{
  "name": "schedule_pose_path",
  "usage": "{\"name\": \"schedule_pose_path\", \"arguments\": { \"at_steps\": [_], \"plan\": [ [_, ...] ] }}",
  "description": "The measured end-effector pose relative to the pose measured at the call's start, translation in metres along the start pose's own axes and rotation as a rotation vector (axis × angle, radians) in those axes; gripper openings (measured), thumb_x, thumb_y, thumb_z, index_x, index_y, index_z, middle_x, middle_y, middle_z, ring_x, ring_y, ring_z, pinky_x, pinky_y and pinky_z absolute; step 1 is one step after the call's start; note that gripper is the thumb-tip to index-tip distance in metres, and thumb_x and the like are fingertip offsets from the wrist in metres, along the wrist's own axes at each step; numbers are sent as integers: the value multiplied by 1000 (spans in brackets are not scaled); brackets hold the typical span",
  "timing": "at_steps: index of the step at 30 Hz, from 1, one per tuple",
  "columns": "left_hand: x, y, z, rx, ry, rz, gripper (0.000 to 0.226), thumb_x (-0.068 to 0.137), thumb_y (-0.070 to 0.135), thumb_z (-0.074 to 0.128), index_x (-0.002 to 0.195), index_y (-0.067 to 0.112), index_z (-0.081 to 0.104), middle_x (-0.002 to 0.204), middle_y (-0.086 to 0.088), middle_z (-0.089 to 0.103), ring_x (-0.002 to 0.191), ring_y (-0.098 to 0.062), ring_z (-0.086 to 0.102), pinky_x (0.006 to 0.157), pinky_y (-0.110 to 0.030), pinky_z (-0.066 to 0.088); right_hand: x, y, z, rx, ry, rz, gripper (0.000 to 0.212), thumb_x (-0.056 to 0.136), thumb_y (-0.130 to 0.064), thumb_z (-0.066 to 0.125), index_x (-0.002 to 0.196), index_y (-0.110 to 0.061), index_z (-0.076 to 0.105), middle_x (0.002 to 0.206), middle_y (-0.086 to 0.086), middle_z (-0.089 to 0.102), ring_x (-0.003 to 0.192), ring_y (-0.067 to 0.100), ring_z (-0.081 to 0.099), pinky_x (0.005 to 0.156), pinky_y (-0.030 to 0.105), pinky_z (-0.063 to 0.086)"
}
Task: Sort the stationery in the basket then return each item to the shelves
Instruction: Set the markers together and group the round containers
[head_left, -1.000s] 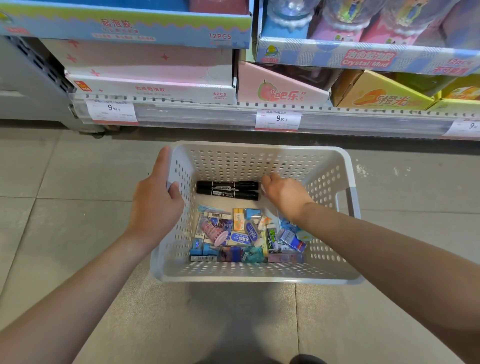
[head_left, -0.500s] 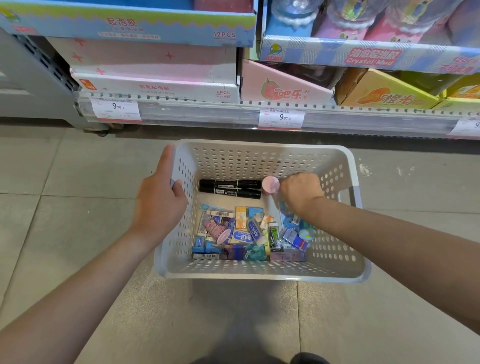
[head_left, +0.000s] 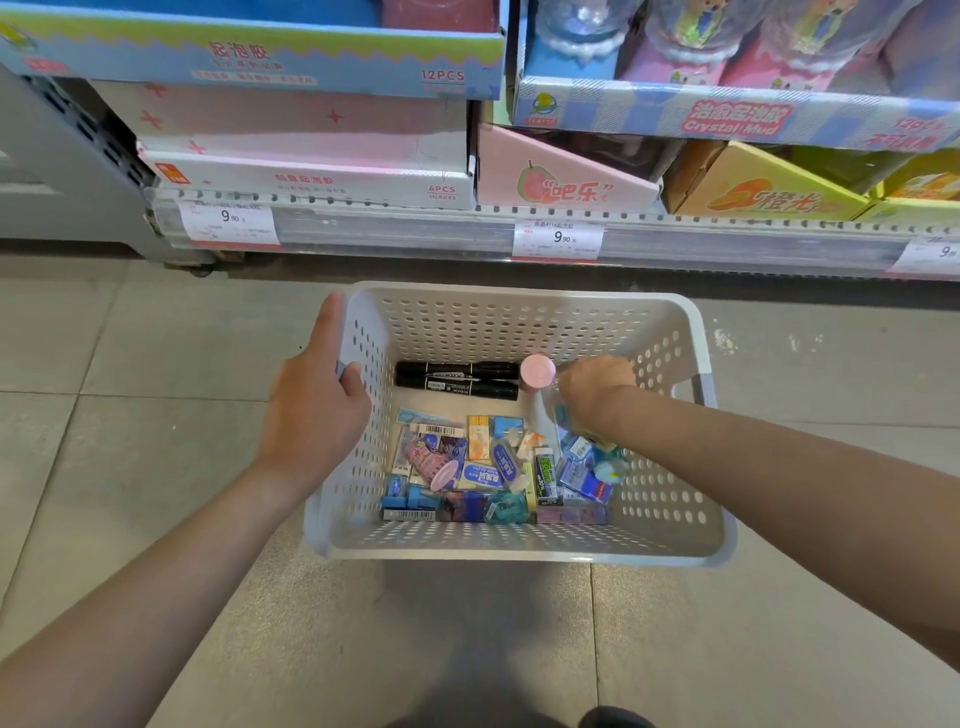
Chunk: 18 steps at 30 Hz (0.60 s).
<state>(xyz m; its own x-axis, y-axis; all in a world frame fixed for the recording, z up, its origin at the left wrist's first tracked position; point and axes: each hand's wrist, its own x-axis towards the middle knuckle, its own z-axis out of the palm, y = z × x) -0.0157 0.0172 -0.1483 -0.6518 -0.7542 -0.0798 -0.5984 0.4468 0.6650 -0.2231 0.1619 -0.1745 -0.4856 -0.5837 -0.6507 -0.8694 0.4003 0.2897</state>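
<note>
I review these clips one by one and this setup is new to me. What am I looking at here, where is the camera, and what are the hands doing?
There is no machine: a person wears a camera on the head, looking down at their own arms. A white perforated basket sits on the tiled shop floor before shelves of boxed goods. The left hand grips the basket's left rim. The right hand reaches inside, holding a clear tube with a pink cap. Two black markers lie at the back, with a jumble of erasers nearer.

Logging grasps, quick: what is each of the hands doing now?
Left hand: grips the basket rim.
Right hand: holds a pink-capped item.
</note>
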Motion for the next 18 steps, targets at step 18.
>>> {"name": "schedule_pose_path", "arguments": {
  "at_steps": [18],
  "plan": [
    [-2,7,-2,6,13,-18,66,95,2,45,151,24,19,56,-9,45,46,-18,43,45,-30,36,-36,30,-6,862,266,37,25,77,-24,71,86,-8,55,79,7,59,74,22,55,59,25,38]
  ]
}}
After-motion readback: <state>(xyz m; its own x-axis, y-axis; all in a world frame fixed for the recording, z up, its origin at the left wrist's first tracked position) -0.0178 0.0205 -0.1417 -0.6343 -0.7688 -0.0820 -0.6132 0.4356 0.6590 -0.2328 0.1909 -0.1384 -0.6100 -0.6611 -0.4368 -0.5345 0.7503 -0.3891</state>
